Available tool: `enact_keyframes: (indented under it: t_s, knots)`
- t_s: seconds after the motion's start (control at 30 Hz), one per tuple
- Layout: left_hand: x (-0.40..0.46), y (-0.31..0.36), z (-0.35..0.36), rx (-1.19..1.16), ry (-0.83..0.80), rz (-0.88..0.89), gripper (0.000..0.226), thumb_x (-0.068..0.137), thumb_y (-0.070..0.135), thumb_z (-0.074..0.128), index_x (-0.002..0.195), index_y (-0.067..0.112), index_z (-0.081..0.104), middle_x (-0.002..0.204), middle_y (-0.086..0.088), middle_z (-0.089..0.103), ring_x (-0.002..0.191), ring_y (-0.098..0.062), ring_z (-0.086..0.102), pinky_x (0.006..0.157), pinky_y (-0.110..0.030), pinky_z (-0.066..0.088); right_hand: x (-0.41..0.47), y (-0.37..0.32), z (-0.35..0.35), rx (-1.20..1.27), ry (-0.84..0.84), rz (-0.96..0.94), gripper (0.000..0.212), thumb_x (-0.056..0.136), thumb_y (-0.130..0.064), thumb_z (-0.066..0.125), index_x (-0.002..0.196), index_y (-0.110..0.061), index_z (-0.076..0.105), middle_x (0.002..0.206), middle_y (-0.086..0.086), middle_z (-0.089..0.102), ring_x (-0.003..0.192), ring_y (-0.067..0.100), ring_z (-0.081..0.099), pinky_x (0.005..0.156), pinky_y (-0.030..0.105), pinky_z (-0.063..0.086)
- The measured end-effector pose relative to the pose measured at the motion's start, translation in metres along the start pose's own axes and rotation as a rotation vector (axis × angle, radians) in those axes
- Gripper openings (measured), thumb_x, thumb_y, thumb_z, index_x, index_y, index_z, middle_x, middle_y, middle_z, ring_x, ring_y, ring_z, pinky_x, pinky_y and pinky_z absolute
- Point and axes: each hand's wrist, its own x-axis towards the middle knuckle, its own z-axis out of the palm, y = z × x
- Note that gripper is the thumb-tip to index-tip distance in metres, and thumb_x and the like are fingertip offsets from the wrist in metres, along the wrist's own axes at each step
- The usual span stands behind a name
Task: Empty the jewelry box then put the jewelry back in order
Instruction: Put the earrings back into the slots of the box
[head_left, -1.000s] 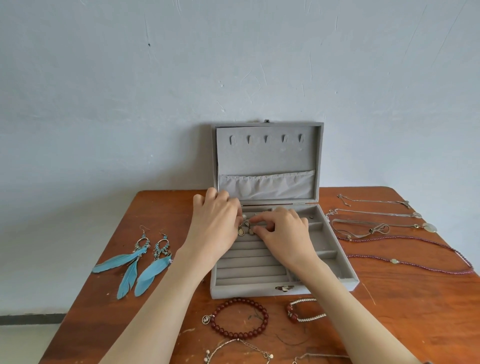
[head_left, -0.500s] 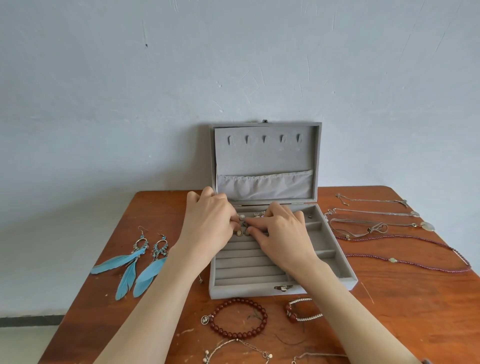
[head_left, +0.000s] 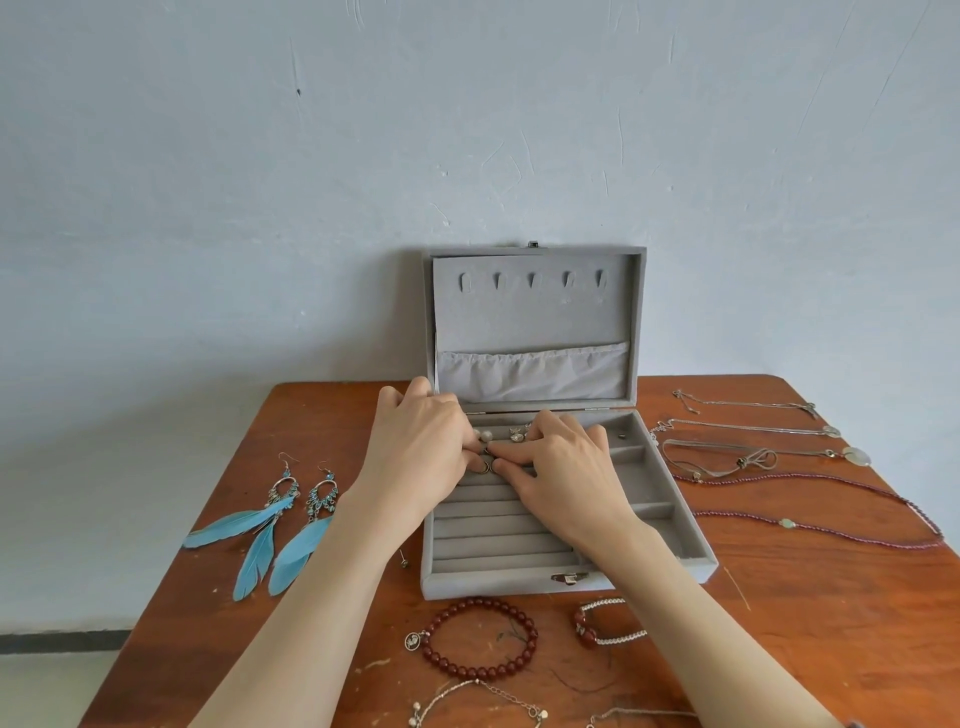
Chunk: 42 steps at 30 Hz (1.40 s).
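The grey velvet jewelry box (head_left: 519, 584) stands open on the wooden table (head_left: 779, 623), its lid (head_left: 535, 312) upright against the wall. My left hand (head_left: 421, 452) and my right hand (head_left: 561, 478) meet over the back ring rolls. Fingertips of both hands pinch a small metal ring (head_left: 484, 466) that sits in a slot between the rolls. Just behind it lie pearl studs (head_left: 485, 434) and a small silver piece (head_left: 517, 434). The front rolls and right-hand compartments look bare.
Blue feather earrings (head_left: 280, 525) lie left of the box. In front of it are a red bead bracelet (head_left: 480, 639), a white-and-red bracelet (head_left: 608, 623) and a silver chain bracelet (head_left: 483, 701). Thin necklaces (head_left: 753, 431) and a purple bead necklace (head_left: 831, 504) lie on the right.
Both hands have shifted slightly toward the back of the box and lowered the small ring onto the rolls. Everything on the table has stayed put.
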Motion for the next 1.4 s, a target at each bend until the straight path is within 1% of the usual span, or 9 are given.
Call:
enact_keyframes:
  t_s: [0.17, 0.3, 0.47, 0.6, 0.83, 0.9, 1.0, 1.17, 1.4]
  knots:
    - [-0.003, 0.001, 0.001, -0.027, 0.0, 0.009, 0.025, 0.089, 0.042, 0.053, 0.111, 0.038, 0.065, 0.107, 0.008, 0.057, 0.107, -0.018, 0.036, 0.083, -0.032, 0.023, -0.001, -0.001, -0.001, -0.029, -0.001, -0.012, 0.03, 0.095, -0.041, 0.042, 0.119, -0.04, 0.06, 0.093, -0.007, 0.037, 0.105, 0.019, 0.043, 0.08, 0.031, 0.023]
    - [-0.016, -0.001, -0.001, -0.06, 0.058, 0.01, 0.032, 0.091, 0.044, 0.049, 0.12, 0.034, 0.06, 0.112, 0.006, 0.052, 0.111, -0.019, 0.034, 0.084, -0.032, 0.022, -0.003, 0.0, -0.001, -0.035, 0.038, -0.033, 0.033, 0.091, -0.042, 0.049, 0.122, -0.035, 0.058, 0.1, -0.001, 0.052, 0.104, 0.022, 0.047, 0.082, 0.035, 0.026]
    - [-0.043, -0.018, -0.001, -0.135, 0.27, 0.042, 0.033, 0.085, 0.039, 0.058, 0.112, 0.021, 0.066, 0.097, 0.0, 0.059, 0.095, -0.024, 0.053, 0.076, -0.033, 0.032, -0.008, -0.007, -0.002, -0.069, 0.175, -0.039, 0.031, 0.078, -0.044, 0.054, 0.098, -0.029, 0.071, 0.077, -0.005, 0.062, 0.075, 0.022, 0.06, 0.064, 0.037, 0.04]
    - [-0.063, -0.038, -0.007, -0.115, 0.214, -0.042, 0.037, 0.092, 0.04, 0.048, 0.124, 0.022, 0.054, 0.111, 0.001, 0.055, 0.106, -0.021, 0.048, 0.085, -0.034, 0.036, -0.013, -0.024, -0.003, -0.078, 0.234, -0.071, 0.037, 0.081, -0.048, 0.042, 0.095, -0.03, 0.071, 0.075, -0.009, 0.062, 0.072, 0.019, 0.06, 0.06, 0.034, 0.042]
    - [-0.078, -0.067, 0.008, -0.178, 0.147, -0.199, 0.031, 0.095, 0.034, 0.042, 0.124, 0.028, 0.052, 0.119, 0.006, 0.053, 0.115, -0.018, 0.04, 0.092, -0.033, 0.031, -0.005, -0.06, 0.007, 0.016, 0.175, -0.165, 0.027, 0.079, -0.041, 0.051, 0.085, -0.029, 0.074, 0.074, -0.003, 0.057, 0.071, 0.021, 0.059, 0.061, 0.037, 0.05]
    - [-0.078, -0.067, 0.011, -0.189, 0.133, -0.196, 0.03, 0.095, 0.033, 0.043, 0.123, 0.031, 0.053, 0.118, 0.008, 0.051, 0.116, -0.015, 0.037, 0.094, -0.032, 0.029, -0.001, -0.07, 0.01, 0.0, 0.132, -0.14, 0.018, 0.079, -0.034, 0.06, 0.087, -0.027, 0.075, 0.08, 0.001, 0.057, 0.081, 0.024, 0.058, 0.071, 0.042, 0.052]
    - [-0.075, -0.065, 0.014, -0.226, 0.13, -0.173, 0.03, 0.095, 0.033, 0.044, 0.123, 0.031, 0.054, 0.117, 0.01, 0.051, 0.116, -0.013, 0.035, 0.096, -0.031, 0.027, 0.005, -0.079, 0.015, -0.053, -0.065, -0.044, 0.028, 0.09, -0.037, 0.052, 0.111, -0.026, 0.067, 0.114, 0.004, 0.052, 0.115, 0.024, 0.042, 0.099, 0.038, 0.033]
    - [-0.074, -0.065, 0.019, -0.246, 0.134, -0.172, 0.029, 0.094, 0.037, 0.046, 0.12, 0.031, 0.057, 0.114, 0.011, 0.052, 0.114, -0.012, 0.034, 0.096, -0.031, 0.027, 0.011, -0.087, 0.025, -0.124, -0.106, 0.07, 0.027, 0.089, -0.035, 0.053, 0.109, -0.022, 0.067, 0.122, 0.003, 0.05, 0.121, 0.024, 0.038, 0.1, 0.037, 0.028]
    - [-0.072, -0.059, 0.022, -0.282, 0.151, -0.154, 0.028, 0.093, 0.037, 0.048, 0.117, 0.031, 0.061, 0.113, 0.013, 0.056, 0.113, -0.012, 0.035, 0.092, -0.029, 0.024, 0.006, -0.086, 0.023, -0.099, -0.036, 0.046, 0.025, 0.091, -0.034, 0.05, 0.106, -0.026, 0.068, 0.116, -0.001, 0.052, 0.117, 0.021, 0.039, 0.097, 0.035, 0.025]
